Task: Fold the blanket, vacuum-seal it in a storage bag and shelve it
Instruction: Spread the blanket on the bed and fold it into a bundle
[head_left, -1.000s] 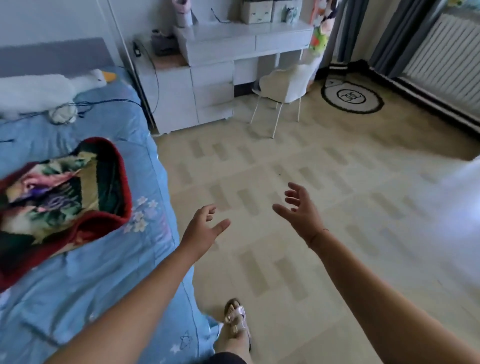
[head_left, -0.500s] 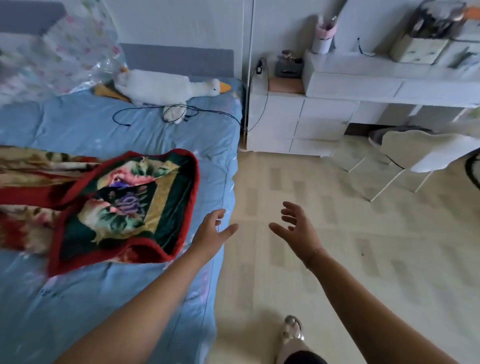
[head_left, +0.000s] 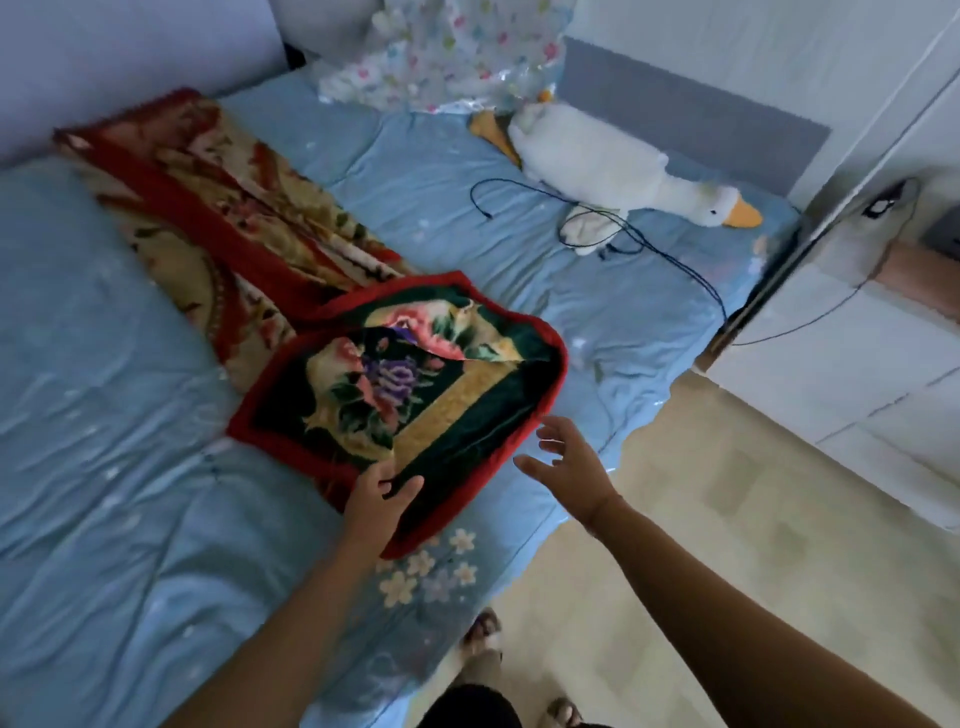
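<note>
While the view swung left from the floor to the bed (head_left: 104, 415) over the last second, both hands came across with it. 1 s ago they hung over bare floor, with the blanket off to the left. 0.5 s ago the left hand was at the mattress edge, just short of the red border.

Now the left hand (head_left: 382, 499) lay over the near red border of the blanket (head_left: 405, 384), forearm stretched forward, thumb splayed right. Its fingers were extended and loose, not wrapped round the fabric. It looked to be touching; motion blur made that hard to confirm.

The right hand (head_left: 566, 467) was just beside the blanket's right edge, above the bed's side, palm turned inward, fingers spread and released, holding nothing.

The blanket itself had not moved: it lay on the blue sheet with its near end flipped over to show the dark green floral face, the rest running back left toward the wall.

At the head of the bed were a flower-printed plastic bag (head_left: 447, 52), a goose plush (head_left: 613, 161) and a black cable (head_left: 649, 244).
</note>
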